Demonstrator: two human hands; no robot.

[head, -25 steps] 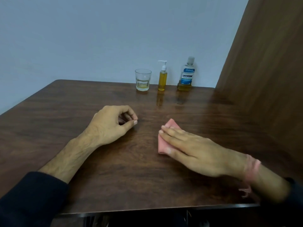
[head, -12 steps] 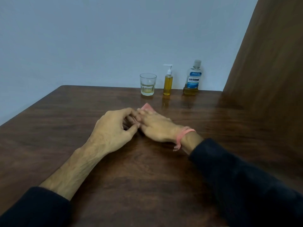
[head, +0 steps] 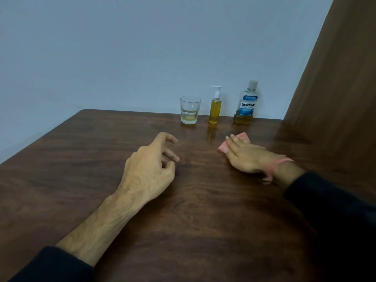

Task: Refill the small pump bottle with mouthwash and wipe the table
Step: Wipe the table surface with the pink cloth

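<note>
Wiping stage, by the look of it. Pump bottle [head: 215,106] stands upright at the far table [head: 85,159] edge, amber liquid nearly to its neck, white pump head on; refill judged done. Mouthwash bottle [head: 246,104] just to its right, capped, only a low amber layer in the bottom, blue label. Glass [head: 190,110] to the left of the pump bottle, faceted, clear, a shallow pale residue inside. All three apart from one another, none touched. Right hand [head: 246,157] lies flat on a pink cloth [head: 234,142], fingers straight and pressing it to the wood, just in front of the mouthwash bottle; pink band at the wrist. Left hand [head: 150,167] rests mid-table, fingers loosely curled, holding nothing. Table is dark wood grain, glossy, mirrors the bottles. No wet patch discernible. Left to do, likely: finish passes over the remaining surface.
</note>
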